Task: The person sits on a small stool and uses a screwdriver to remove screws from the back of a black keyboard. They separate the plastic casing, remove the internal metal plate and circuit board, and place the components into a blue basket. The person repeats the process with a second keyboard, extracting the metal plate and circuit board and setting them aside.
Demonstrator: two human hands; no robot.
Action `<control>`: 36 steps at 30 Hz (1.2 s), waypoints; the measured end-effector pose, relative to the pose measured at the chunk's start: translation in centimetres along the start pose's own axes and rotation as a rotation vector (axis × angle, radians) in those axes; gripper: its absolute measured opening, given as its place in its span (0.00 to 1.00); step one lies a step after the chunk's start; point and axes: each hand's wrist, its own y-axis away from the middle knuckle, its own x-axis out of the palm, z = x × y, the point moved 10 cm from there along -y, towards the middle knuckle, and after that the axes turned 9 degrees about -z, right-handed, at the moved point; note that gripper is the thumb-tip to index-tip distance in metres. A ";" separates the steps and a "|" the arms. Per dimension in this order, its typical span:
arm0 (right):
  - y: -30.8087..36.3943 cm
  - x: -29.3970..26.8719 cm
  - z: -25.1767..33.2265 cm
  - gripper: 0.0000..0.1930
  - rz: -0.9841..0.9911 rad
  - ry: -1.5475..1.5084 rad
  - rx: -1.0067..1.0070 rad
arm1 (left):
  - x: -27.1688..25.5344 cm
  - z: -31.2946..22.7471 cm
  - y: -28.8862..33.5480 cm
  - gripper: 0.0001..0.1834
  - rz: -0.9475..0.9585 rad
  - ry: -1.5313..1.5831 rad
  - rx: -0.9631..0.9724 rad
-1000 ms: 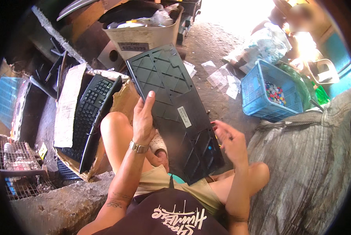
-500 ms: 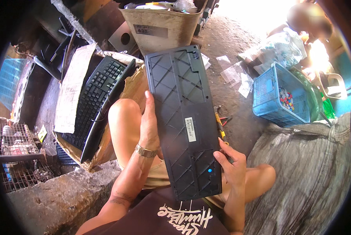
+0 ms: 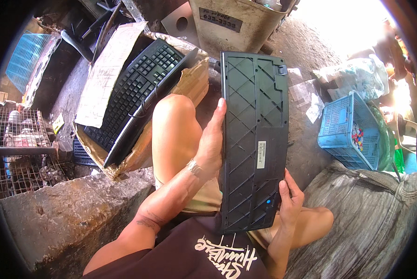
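Observation:
A black keyboard [image 3: 238,153] stands nearly upright before me, its ribbed underside facing me, with a white label and a blue dot on it. My left hand [image 3: 211,144] grips its left edge near the middle, thumb along the side. My right hand [image 3: 290,197] holds the right edge lower down, thumb at the rim and fingers partly hidden behind. The keys face away and cannot be seen. To the left, more black keyboards [image 3: 145,76] stand in an open cardboard box [image 3: 194,86].
A grimy bin [image 3: 238,35] stands ahead. At right are a blue plastic crate [image 3: 341,128] with small colourful pieces, a plastic bag [image 3: 357,76] and a grey woven sack [image 3: 357,218]. A concrete ledge [image 3: 73,214] and a rusty wire cage [image 3: 20,135] lie left.
The keyboard has turned slightly and now stands straighter and further right in view. Both hands keep their hold. The yellow-handled tool seen on its right side is no longer visible. The view has shifted.

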 end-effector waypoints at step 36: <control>-19.0 -12.3 -31.9 0.17 -0.416 1.160 0.423 | 1.6 5.3 -14.9 0.14 0.161 -0.858 0.397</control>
